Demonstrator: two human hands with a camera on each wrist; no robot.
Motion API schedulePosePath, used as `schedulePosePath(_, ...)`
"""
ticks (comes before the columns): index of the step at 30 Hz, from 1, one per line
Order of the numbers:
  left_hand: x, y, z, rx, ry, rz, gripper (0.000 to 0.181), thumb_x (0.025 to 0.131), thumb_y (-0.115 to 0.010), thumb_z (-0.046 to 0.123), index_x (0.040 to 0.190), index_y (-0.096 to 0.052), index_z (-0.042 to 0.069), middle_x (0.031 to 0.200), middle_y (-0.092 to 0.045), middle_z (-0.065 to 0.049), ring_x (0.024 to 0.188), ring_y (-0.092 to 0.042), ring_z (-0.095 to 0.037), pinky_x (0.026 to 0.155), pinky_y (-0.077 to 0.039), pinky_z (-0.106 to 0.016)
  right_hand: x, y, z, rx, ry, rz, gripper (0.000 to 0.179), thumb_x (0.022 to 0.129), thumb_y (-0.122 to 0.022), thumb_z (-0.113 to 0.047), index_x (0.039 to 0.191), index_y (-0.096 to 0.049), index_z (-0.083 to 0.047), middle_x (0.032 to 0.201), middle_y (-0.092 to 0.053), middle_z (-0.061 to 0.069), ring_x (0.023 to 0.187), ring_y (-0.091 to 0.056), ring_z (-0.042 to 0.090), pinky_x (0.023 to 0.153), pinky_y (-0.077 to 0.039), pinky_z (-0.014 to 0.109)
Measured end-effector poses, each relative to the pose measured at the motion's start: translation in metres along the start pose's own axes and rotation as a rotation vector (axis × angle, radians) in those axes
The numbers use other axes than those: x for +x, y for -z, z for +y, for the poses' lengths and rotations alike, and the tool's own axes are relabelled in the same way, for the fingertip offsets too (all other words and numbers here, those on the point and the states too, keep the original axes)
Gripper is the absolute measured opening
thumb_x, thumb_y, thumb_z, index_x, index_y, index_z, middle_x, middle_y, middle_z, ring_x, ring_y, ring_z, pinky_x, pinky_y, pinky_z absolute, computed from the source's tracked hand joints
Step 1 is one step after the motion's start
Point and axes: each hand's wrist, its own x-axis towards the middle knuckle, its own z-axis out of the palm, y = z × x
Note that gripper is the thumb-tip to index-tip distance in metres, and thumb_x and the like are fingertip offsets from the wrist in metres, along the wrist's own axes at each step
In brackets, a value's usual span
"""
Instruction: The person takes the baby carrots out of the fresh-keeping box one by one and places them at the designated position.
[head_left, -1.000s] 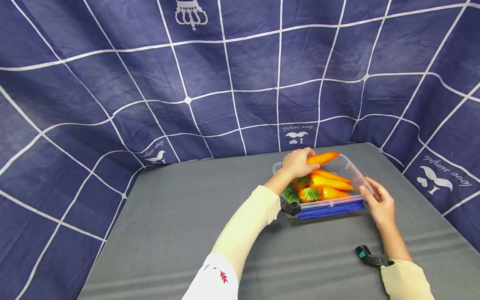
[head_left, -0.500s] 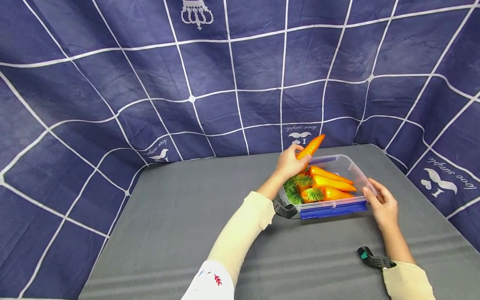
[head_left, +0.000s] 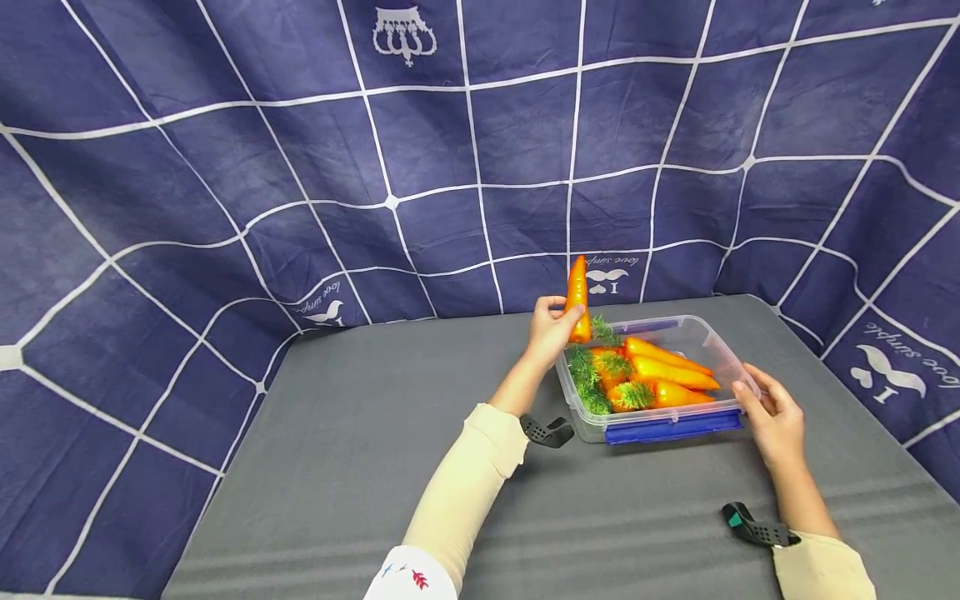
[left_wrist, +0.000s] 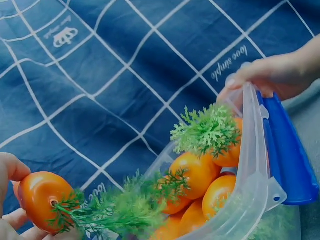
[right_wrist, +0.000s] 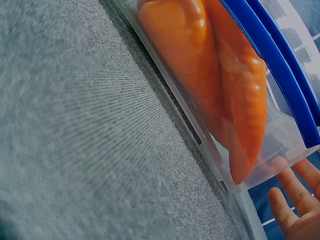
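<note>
In the head view my left hand (head_left: 550,333) holds an orange carrot (head_left: 577,296) upright, thick end down, over the left rim of a clear plastic food container (head_left: 660,418). The left wrist view shows that carrot's round top (left_wrist: 47,200) in my fingers, with its green leaves trailing toward the container. Inside lie several more carrots (head_left: 671,372), their leafy tops (head_left: 590,379) toward the left end. At the container's right end, my right hand (head_left: 776,417) holds the wall, thumb over the rim and fingers (right_wrist: 295,192) against the outside.
A blue locking clip (head_left: 675,427) runs along the container's front side. Grey cloth (head_left: 360,458) covers the table. Blue curtains (head_left: 420,142) with white lines stand at the back and both sides. Each wrist wears a black strap (head_left: 761,527).
My left hand has lifted the carrot out of the container and carried it left, turning it from lying flat to upright. My right hand stays at the container's right end.
</note>
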Motion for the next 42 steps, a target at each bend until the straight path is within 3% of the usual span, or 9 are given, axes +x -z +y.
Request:
schedulePosePath(8,-0.010,0.017,-0.001,-0.114,0.084,0.042,0.037,0.088,-0.064,0.017,0.117,-0.046,0.002,0.094,-0.053,-0.010,0.076,-0.062,-0.025,0.064,-0.057,-0.043,-0.002,0.000,0.001,0.019,-0.019,0.018,0.036,0.089,-0.066,0.002,0.119,-0.070,-0.017,0.091,-0.067,-0.020,0.075,-0.062,-0.008,0.065,-0.045,0.006)
schedulePosePath(15,-0.020,0.029,0.001,-0.166,0.140,0.098,0.035,0.089,-0.062,0.018,0.116,-0.045,0.003,0.095,-0.052,-0.011,0.071,-0.060,-0.022,0.055,-0.054,-0.034,-0.002,0.000,-0.001,0.032,-0.015,-0.003,0.036,0.090,-0.065,0.001,0.120,-0.069,-0.018,0.089,-0.067,-0.022,0.075,-0.062,-0.009,0.066,-0.045,0.005)
schedulePosePath(19,-0.025,0.035,0.000,-0.164,0.150,0.110,0.036,0.088,-0.063,0.018,0.116,-0.046,0.002,0.094,-0.052,-0.011,0.072,-0.061,-0.023,0.058,-0.056,-0.036,-0.003,0.000,-0.002,0.030,-0.019,-0.004,0.036,0.090,-0.066,-0.001,0.121,-0.069,-0.018,0.088,-0.067,-0.022,0.075,-0.063,-0.009,0.066,-0.045,0.005)
schedulePosePath(23,-0.030,0.043,-0.006,-0.157,0.166,0.121,0.035,0.088,-0.064,0.015,0.115,-0.047,0.000,0.092,-0.052,-0.011,0.072,-0.061,-0.022,0.063,-0.057,-0.037,-0.004,0.000,-0.002,0.020,-0.022,0.004,0.036,0.090,-0.066,-0.001,0.121,-0.069,-0.019,0.086,-0.067,-0.022,0.074,-0.062,-0.009,0.065,-0.044,0.005)
schedulePosePath(29,-0.039,0.055,-0.020,-0.136,0.174,0.132,0.035,0.088,-0.066,0.015,0.114,-0.049,-0.001,0.091,-0.054,-0.012,0.072,-0.063,-0.021,0.064,-0.057,-0.032,-0.003,-0.003,-0.001,0.088,-0.013,0.013,0.036,0.089,-0.064,0.004,0.120,-0.069,-0.013,0.086,-0.069,-0.017,0.073,-0.064,-0.007,0.065,-0.046,0.006)
schedulePosePath(42,-0.049,0.066,-0.049,-0.121,0.233,0.144,0.035,0.088,-0.066,0.013,0.114,-0.048,-0.002,0.092,-0.054,-0.014,0.071,-0.062,-0.020,0.064,-0.057,-0.032,-0.005,-0.003,-0.003,0.111,-0.013,0.004,0.036,0.089,-0.064,0.005,0.121,-0.069,-0.012,0.086,-0.069,-0.017,0.073,-0.065,-0.006,0.066,-0.046,0.006)
